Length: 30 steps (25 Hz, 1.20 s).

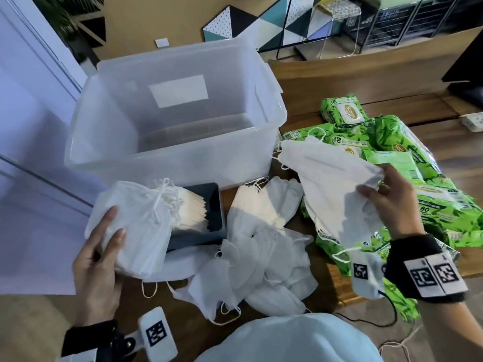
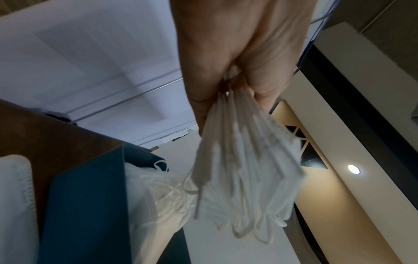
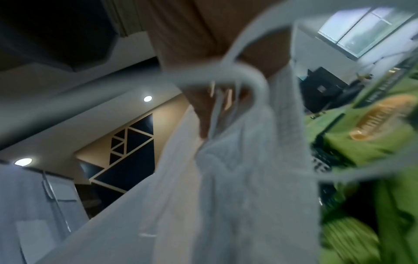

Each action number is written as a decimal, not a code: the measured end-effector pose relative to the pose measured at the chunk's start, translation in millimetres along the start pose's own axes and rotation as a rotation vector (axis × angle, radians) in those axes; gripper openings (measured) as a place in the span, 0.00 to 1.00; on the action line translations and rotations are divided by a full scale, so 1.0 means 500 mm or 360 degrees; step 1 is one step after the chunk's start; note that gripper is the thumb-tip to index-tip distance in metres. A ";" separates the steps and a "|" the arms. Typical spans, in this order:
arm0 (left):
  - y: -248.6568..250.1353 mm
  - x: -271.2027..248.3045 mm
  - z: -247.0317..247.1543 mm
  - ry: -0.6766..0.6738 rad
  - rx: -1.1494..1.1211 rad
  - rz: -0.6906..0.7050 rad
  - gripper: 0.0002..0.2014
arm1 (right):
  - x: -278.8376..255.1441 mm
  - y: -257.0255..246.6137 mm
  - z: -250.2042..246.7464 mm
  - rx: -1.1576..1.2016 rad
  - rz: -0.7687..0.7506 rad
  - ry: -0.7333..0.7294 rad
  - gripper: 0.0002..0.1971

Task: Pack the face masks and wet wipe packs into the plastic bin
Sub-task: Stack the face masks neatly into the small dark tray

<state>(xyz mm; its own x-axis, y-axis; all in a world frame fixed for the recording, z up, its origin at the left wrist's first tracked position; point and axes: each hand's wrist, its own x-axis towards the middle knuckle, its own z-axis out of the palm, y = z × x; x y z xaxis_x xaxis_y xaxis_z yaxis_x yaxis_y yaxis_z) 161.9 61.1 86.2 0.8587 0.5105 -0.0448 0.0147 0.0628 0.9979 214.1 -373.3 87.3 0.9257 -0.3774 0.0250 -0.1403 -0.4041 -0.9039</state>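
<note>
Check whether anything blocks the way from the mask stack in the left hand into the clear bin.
Nothing visible does. The left hand holds the mask stack just in front of the plastic bin, whose top is open with no lid on it.

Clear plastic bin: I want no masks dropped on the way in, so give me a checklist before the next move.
1. Clear plastic bin open, no lid: ok.
2. Room inside the bin: ok, looks nearly empty.
3. Left hand grips stack of white face masks: ok.
4. Right hand pinches a white face mask: ok.
5. Ear loops untangled: cannot tell.
6. Green wet wipe packs packed: not ok, on wooden table.
</note>
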 end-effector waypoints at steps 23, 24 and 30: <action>0.047 -0.028 -0.023 -0.0187 0.0034 0.0011 0.18 | -0.111 0.114 0.349 -0.1430 0.0409 -0.1108 0.39; 0.047 -0.025 -0.023 -0.0204 0.0042 0.0013 0.19 | -0.103 0.108 0.333 -0.1269 0.0451 -0.1135 0.35; 0.046 -0.008 -0.027 -0.0229 0.0057 0.0039 0.18 | -0.010 -0.016 0.163 -0.0483 0.0251 -0.0622 0.12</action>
<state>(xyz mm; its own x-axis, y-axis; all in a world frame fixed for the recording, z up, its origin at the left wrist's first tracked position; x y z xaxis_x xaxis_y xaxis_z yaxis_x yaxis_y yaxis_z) 151.9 71.8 108.8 0.9236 0.3831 -0.0157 0.0087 0.0199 0.9998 239.2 -300.2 59.6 0.9389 -0.1372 -0.3156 -0.3308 -0.6128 -0.7177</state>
